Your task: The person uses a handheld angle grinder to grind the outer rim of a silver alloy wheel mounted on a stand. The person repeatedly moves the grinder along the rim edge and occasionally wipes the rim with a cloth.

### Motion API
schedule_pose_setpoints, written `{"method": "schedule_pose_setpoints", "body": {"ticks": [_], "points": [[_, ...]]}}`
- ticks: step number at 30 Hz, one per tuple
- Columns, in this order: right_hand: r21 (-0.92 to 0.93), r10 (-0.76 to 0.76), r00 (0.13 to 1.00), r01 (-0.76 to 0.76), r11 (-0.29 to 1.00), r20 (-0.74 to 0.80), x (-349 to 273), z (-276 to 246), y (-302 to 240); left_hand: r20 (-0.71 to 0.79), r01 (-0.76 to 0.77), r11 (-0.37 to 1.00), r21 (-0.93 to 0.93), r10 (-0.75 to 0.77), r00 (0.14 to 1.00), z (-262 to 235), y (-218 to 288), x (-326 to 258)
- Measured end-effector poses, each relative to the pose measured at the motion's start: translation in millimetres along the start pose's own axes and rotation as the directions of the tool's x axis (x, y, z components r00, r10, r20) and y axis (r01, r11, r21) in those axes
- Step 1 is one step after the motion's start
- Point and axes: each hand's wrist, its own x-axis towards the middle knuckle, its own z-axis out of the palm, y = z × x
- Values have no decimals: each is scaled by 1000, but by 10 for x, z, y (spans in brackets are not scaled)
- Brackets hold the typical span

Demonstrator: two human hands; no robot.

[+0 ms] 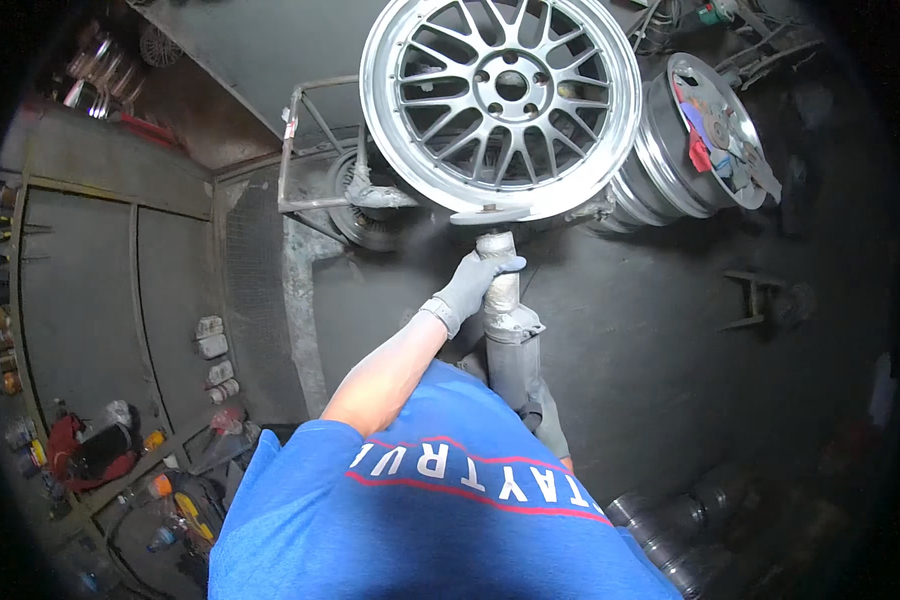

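An angle grinder (513, 365) with a grey body and a pale wrapped front end points away from me. My left hand (468, 287), in a grey glove, is closed around the wrapped front part. At the grinder's rear is my gloved right hand (552, 428), partly hidden by the tool and my blue shirt; its fingers are mostly out of sight. The grinder's flat round disc (490, 215) lies at the lower edge of a silver multi-spoke wheel rim (511, 112). Whether disc and rim touch, I cannot tell.
A metal tube frame (288, 165) stands left of the rim, with another wheel (370, 225) low behind it. At right, a wide rim (660, 140) holds coloured rags (710, 130). Shelving (135, 300) with bottles and tools lines the left side. Metal cylinders (660, 540) lie lower right.
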Motion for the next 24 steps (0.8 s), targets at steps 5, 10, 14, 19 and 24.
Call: {"method": "schedule_pose_setpoints", "body": {"ticks": [5,10,14,19,24], "points": [[-105,20,997,-11,994,80,330,237,154,-50,-82,997,-7,81,995,-423,304,-57],[-189,-90,985,117,975,145,634,456,28,-30,-106,992,-75,104,994,-628,643,-24],[-408,-327,932,364,838,159,570,649,-349,14,-413,905,98,414,910,-794,636,-43],[-517,-319,923,385,764,216,706,341,-412,13,-174,916,-362,192,981,-946,521,-196],[-621,-101,930,314,718,353,1042,-7,-1032,-125,-300,873,-383,273,954,-761,392,-531]]}}
